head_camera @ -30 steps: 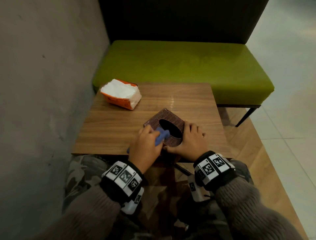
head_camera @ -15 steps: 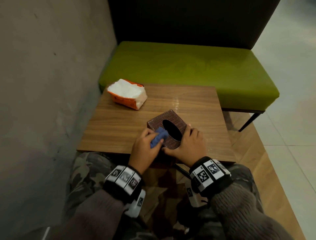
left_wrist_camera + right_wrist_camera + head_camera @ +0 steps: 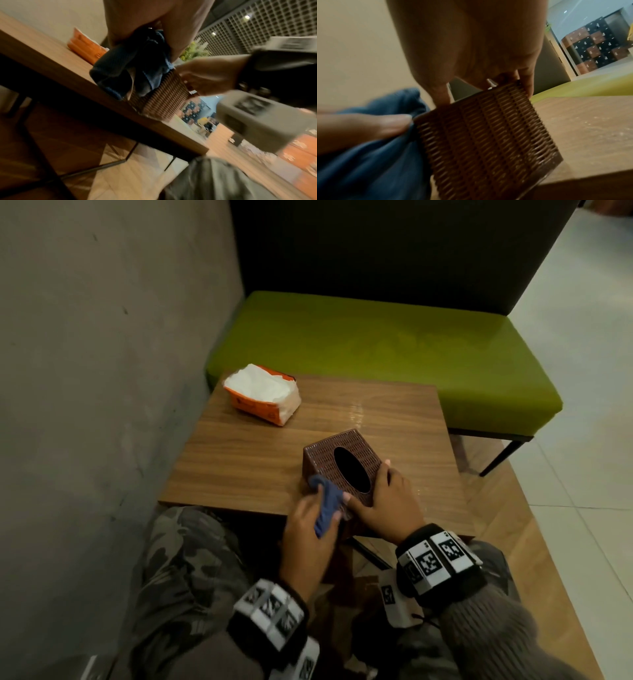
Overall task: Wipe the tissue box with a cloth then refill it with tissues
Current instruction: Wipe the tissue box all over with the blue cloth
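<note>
A brown woven tissue box (image 3: 329, 455) with a dark oval opening stands near the front edge of the wooden table (image 3: 246, 460). My right hand (image 3: 388, 501) grips its right side and near corner; the right wrist view shows the fingers curled over the box (image 3: 484, 135). My left hand (image 3: 308, 529) holds a crumpled blue cloth (image 3: 327, 503) against the box's near left side. The left wrist view shows the cloth (image 3: 130, 67) bunched on the box (image 3: 163, 100). An open orange pack of white tissues (image 3: 262, 393) lies at the table's far left.
A grey wall (image 3: 102, 354) runs along the left of the table. A green bench (image 3: 376, 350) with a dark back stands behind it. The table's front edge lies just before my camouflage-clad knees (image 3: 185, 559).
The left hand has drawn the cloth from the box's top down to its near left side. The right hand keeps hold of the box. The head camera has shifted left.
</note>
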The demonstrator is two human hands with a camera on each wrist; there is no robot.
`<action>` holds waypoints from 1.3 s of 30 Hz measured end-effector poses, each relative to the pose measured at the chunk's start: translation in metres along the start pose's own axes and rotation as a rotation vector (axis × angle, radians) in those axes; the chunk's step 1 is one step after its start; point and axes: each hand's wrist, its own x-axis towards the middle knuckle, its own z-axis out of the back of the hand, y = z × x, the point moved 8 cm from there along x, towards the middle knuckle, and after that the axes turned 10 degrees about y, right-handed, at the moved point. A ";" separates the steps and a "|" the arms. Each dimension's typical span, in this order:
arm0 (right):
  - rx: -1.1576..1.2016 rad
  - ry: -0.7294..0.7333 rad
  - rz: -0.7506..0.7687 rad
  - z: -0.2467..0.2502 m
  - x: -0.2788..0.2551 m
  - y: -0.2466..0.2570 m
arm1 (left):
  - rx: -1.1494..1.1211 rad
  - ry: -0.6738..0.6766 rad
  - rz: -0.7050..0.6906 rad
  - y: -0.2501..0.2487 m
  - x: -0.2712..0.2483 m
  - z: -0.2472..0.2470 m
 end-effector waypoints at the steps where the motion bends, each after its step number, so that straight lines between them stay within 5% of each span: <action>1: -0.008 -0.021 -0.012 -0.001 0.001 0.001 | 0.019 0.041 -0.039 -0.006 -0.015 -0.007; 6: 0.043 -0.127 -0.074 0.008 0.006 0.004 | 0.150 0.185 -0.145 -0.005 -0.039 -0.008; 12: -0.007 0.047 -0.144 0.003 0.012 0.020 | -0.175 -0.205 0.242 0.034 -0.020 0.054; 16: 0.150 -0.016 -0.151 0.009 0.014 0.009 | -0.446 -0.334 0.310 0.047 -0.004 0.082; 19: 0.504 -0.040 -0.093 0.005 0.013 -0.008 | -0.374 -0.343 0.149 0.013 0.016 0.096; 24: 0.902 -0.196 0.084 -0.009 -0.008 -0.006 | 0.063 -0.118 -0.295 -0.096 0.055 0.069; 30: 1.143 -0.427 0.138 -0.007 -0.022 -0.019 | 0.285 0.139 -0.392 -0.113 0.024 0.014; 33: 1.103 -0.491 0.176 -0.001 -0.031 -0.024 | 0.116 0.174 -0.295 -0.092 0.007 0.017; 37: 1.020 -0.627 0.219 -0.004 -0.055 -0.013 | 0.026 -0.057 -0.051 -0.087 0.015 0.045; 39: 0.968 -0.730 0.247 0.000 -0.064 -0.009 | 0.022 -0.050 0.055 -0.083 0.019 0.050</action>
